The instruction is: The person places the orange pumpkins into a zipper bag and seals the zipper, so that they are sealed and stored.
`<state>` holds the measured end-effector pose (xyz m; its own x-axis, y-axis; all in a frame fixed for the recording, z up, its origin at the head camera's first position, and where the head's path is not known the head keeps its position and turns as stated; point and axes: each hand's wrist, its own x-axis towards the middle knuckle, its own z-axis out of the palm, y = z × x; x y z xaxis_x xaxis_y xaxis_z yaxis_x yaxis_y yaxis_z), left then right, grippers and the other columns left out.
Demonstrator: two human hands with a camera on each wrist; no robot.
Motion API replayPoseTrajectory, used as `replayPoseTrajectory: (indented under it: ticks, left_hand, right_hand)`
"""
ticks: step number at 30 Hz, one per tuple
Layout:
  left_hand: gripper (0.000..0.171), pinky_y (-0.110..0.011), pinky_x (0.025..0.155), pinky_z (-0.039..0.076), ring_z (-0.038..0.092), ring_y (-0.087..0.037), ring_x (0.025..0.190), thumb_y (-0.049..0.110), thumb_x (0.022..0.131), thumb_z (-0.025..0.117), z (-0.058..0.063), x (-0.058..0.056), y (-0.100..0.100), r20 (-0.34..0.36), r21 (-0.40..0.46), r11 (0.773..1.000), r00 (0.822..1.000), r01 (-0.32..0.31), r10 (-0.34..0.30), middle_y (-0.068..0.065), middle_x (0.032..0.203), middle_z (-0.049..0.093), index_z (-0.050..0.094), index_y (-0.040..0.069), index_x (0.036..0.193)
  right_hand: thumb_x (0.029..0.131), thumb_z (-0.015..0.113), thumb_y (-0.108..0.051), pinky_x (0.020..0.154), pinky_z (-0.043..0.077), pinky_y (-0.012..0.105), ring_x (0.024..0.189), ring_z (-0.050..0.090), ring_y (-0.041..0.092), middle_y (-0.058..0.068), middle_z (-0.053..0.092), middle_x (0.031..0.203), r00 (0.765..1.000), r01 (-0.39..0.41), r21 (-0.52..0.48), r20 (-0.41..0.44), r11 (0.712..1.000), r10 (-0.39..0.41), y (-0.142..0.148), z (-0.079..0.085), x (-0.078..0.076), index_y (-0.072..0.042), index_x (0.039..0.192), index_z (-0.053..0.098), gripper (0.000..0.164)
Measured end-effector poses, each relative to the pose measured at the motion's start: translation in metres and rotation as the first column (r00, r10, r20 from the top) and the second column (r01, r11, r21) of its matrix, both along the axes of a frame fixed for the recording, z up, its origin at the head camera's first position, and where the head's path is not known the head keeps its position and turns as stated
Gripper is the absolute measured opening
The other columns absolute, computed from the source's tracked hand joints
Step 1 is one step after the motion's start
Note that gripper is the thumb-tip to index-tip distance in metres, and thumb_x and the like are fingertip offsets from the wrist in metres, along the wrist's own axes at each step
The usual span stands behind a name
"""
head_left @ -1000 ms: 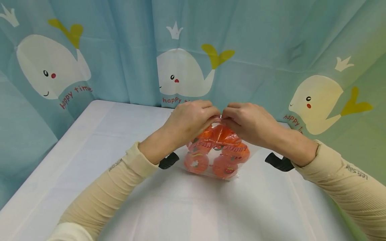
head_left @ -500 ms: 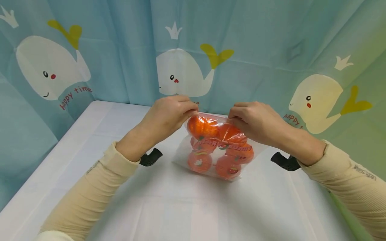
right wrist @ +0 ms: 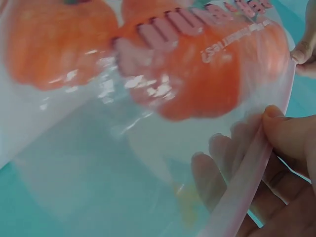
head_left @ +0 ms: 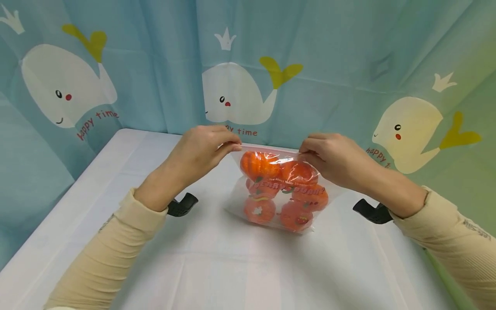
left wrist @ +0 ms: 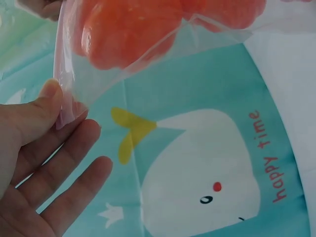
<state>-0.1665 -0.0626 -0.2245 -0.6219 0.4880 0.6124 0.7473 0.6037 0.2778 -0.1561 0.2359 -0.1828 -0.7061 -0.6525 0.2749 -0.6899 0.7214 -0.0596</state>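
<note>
A clear zip bag (head_left: 240,206) with pink lettering stands on the table, filled with several small orange pumpkins (head_left: 259,165). My left hand (head_left: 201,148) pinches the bag's top left corner between thumb and forefinger; in the left wrist view the other fingers of this hand (left wrist: 64,158) spread below the pink zip strip (left wrist: 59,64). Along the same top edge, my right hand (head_left: 329,155) pinches the strip toward its right part. The right wrist view shows the thumb (right wrist: 281,128) on the near side and fingertips showing through the plastic behind.
The bag rests on a white-covered table (head_left: 217,267). Behind the table's far edge hangs a blue curtain (head_left: 162,64) printed with white whales. Black camera mounts (head_left: 183,205) show under both wrists.
My left hand has moved left along the bag's top edge, away from the right hand, which shifted slightly right. The top edge now stretches straight between them, and the pumpkins show more fully.
</note>
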Motion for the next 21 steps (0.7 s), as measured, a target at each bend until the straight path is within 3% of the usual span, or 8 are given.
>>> replayPoseTrajectory:
  ticks: [13, 17, 21]
  left_hand:
    - [0.016, -0.031, 0.069, 0.054, 0.065, -0.016, 0.077, 0.022, 0.088, 0.074, -0.001, -0.002, -0.012, 0.02, -0.013, 0.998, 0.998, -0.064, 0.064, -0.002, 0.089, 0.074, 0.076, 0.008, 0.096]
    - [0.018, -0.032, 0.073, 0.054, 0.065, -0.016, 0.083, 0.023, 0.089, 0.073, -0.003, -0.002, -0.01, 0.07, -0.002, 0.998, 0.996, -0.057, 0.057, -0.003, 0.093, 0.072, 0.074, 0.009, 0.1]
    - [0.013, -0.034, 0.076, 0.056, 0.065, -0.015, 0.084, 0.019, 0.09, 0.073, -0.006, -0.004, -0.013, 0.143, 0.064, 0.997, 0.989, -0.043, 0.034, -0.002, 0.093, 0.072, 0.074, 0.009, 0.098]
  right_hand:
    - [0.083, 0.075, -0.003, 0.057, 0.047, 0.025, 0.064, 0.055, 0.006, -0.008, 0.064, 0.079, 0.996, 0.013, -0.023, -0.091, 1.0, -0.015, 0.027, -0.001, 0.005, -0.016, 0.084, 0.072, 0.013]
    - [0.083, 0.075, -0.002, 0.057, 0.048, 0.026, 0.065, 0.056, 0.006, -0.007, 0.064, 0.079, 0.995, 0.0, -0.032, -0.095, 0.999, -0.003, 0.03, -0.002, 0.005, -0.015, 0.084, 0.072, 0.013]
    - [0.082, 0.076, 0.0, 0.057, 0.047, 0.022, 0.066, 0.055, 0.005, -0.007, 0.064, 0.078, 0.996, 0.002, -0.063, -0.091, 0.998, -0.008, 0.036, -0.003, 0.004, -0.014, 0.085, 0.072, 0.014]
